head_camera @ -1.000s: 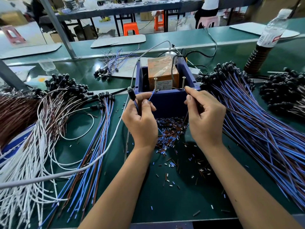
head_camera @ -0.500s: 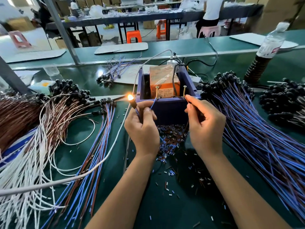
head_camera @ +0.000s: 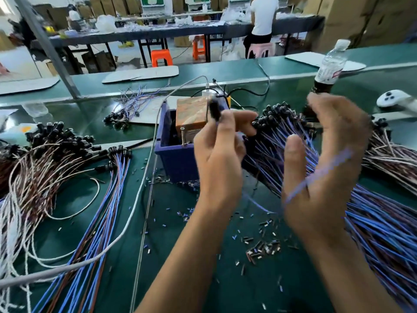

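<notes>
A bottle (head_camera: 330, 64) is standing far right on the tabletop (head_camera: 74, 199), a white controller (head_camera: 392, 99) lying near it. Beyond, a person (head_camera: 262, 16) is sitting on a pink stool (head_camera: 259, 50), an orange stool (head_camera: 161, 57) standing nearby.

Near mat (head_camera: 237, 294) open (scrap-strewn); blue box (head_camera: 176, 163) blocks ahead; left wires (head_camera: 45, 177), right wires (head_camera: 383, 227) hem the sides.

No text can be read at this moment. The label on the bottle (head_camera: 330, 69) carries a red mark, but its lettering is blurred. The print on the orange box (head_camera: 191, 114) is too small to read.
</notes>
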Demonstrator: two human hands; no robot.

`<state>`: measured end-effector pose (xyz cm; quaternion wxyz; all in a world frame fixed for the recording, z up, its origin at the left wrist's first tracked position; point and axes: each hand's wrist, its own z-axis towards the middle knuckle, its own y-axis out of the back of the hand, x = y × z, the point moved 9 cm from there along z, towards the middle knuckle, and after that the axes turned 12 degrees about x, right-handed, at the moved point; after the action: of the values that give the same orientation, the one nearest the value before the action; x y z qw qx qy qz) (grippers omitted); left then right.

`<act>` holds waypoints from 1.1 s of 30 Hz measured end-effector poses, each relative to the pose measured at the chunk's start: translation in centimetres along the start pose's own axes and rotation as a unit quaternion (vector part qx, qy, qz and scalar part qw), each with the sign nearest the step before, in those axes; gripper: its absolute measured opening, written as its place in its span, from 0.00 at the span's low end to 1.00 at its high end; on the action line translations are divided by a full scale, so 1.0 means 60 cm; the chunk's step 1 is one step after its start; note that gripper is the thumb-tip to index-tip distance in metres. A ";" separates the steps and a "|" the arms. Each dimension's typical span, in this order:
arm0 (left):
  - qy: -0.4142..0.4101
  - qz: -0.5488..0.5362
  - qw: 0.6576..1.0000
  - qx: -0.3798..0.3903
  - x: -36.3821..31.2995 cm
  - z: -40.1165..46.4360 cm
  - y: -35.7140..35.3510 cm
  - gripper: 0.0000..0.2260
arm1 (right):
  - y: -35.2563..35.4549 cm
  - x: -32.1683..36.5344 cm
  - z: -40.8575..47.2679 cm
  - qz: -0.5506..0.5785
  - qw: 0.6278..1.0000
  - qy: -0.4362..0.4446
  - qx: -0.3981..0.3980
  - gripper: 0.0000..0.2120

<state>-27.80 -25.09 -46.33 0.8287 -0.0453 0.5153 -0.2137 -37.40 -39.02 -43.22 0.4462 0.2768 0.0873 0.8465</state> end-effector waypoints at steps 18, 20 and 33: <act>0.264 -0.108 0.958 0.003 0.090 0.156 -0.163 0.21 | 0.176 -0.187 0.041 -0.097 0.961 -0.188 0.178 0.11; 0.307 -0.021 0.952 0.006 0.119 0.150 -0.157 0.20 | 0.169 -0.207 0.025 -0.132 0.946 -0.206 0.214 0.10; 0.344 -0.071 0.932 0.091 0.149 0.069 -0.137 0.11 | 0.072 -0.264 -0.077 -0.262 0.805 -0.330 0.418 0.26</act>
<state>-23.32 -36.73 -49.42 0.5840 0.0702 0.7425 -0.3205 -35.88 -53.83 -51.54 0.4945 0.6659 0.3489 0.4362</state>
